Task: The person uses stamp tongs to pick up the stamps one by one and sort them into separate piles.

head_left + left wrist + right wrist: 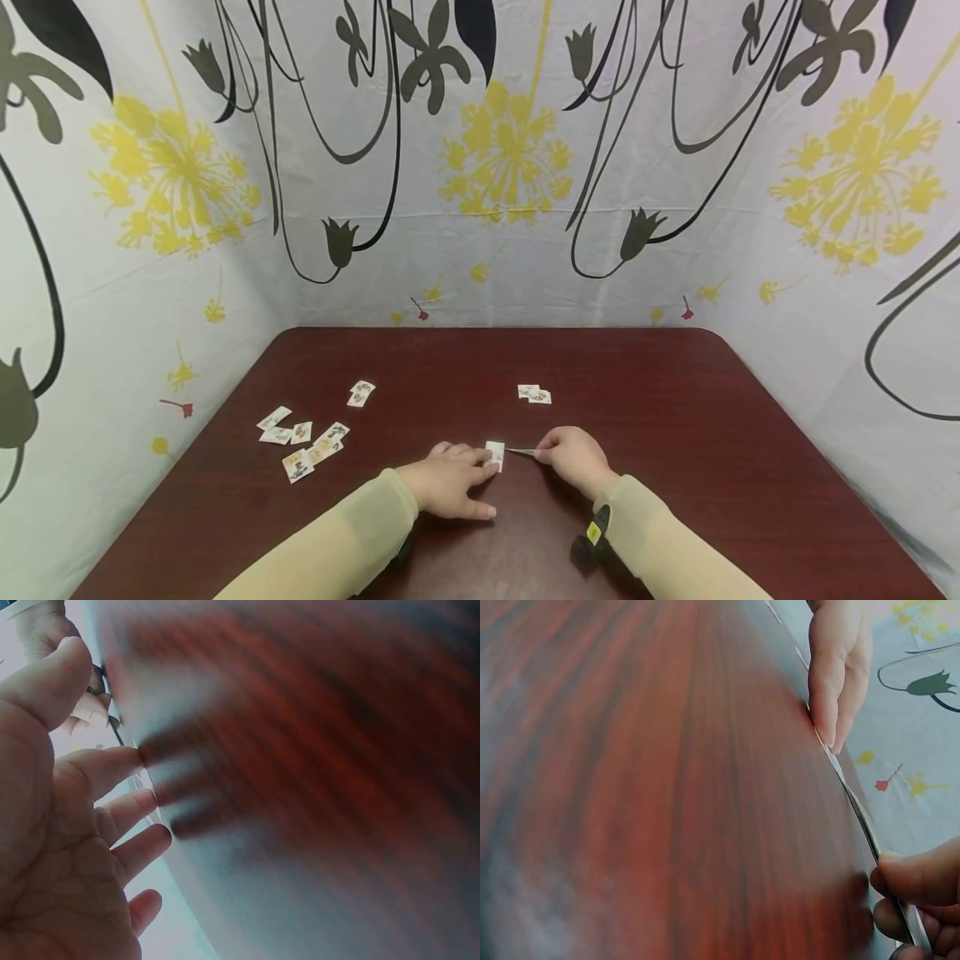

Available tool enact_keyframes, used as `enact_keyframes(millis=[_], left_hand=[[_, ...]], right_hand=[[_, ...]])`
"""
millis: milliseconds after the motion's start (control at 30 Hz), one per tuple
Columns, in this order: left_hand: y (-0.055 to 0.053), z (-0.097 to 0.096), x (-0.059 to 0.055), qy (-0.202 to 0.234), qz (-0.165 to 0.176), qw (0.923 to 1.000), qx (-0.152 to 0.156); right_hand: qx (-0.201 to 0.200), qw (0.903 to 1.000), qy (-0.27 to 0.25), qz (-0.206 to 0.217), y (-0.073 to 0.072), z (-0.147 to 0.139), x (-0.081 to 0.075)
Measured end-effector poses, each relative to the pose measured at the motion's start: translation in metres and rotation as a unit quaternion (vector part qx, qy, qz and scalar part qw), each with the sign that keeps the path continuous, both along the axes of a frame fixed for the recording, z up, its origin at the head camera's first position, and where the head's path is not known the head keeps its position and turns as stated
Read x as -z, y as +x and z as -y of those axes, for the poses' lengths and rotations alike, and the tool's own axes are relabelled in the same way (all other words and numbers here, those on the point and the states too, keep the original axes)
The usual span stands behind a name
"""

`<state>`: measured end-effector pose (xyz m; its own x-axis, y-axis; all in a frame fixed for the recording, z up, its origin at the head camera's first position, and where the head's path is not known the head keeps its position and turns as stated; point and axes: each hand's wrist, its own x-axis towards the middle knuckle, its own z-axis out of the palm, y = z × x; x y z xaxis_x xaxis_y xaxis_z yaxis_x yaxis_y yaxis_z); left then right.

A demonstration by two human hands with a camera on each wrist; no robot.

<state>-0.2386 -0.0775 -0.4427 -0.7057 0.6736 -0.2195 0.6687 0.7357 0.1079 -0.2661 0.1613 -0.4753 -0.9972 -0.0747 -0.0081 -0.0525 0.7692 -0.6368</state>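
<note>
My left hand (450,483) lies palm down with its fingers spread, the fingertips on the left edge of a small white printed card (496,450) on the table. In the left wrist view its fingers (124,814) are stretched out and grip nothing. To the right of the card, my right hand (576,458) pinches slim metal tweezers (521,451) between thumb and fingers. The tweezers (864,821) point left, held low, their tip right at the card's edge. In the right wrist view the left fingertips are seen just beyond that tip.
Several small picture cards (298,465) lie scattered at the left of the dark red table (660,375). Two more overlapping cards (358,399) lie farther back, and another pair (538,397) is behind the right hand. A floral curtain (420,275) surrounds the table.
</note>
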Motion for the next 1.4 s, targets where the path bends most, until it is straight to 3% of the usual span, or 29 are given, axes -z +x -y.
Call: enact_keyframes(millis=[267, 400, 1400], left_hand=[[0.002, 0.002, -0.003, 0.018, 0.023, 0.9995, 0.016], [0.002, 0.002, -0.004, 0.014, 0.018, 0.9995, 0.023], [0.006, 0.004, -0.004, 0.024, 0.028, 0.9992, 0.015]], right_hand=[[0.004, 0.9999, -0.011, 0.007, 0.002, -0.002, -0.002], [0.01, 0.9998, -0.012, 0.009, 0.005, -0.002, -0.004], [0.014, 0.9999, 0.001, -0.002, 0.019, 0.001, -0.002]])
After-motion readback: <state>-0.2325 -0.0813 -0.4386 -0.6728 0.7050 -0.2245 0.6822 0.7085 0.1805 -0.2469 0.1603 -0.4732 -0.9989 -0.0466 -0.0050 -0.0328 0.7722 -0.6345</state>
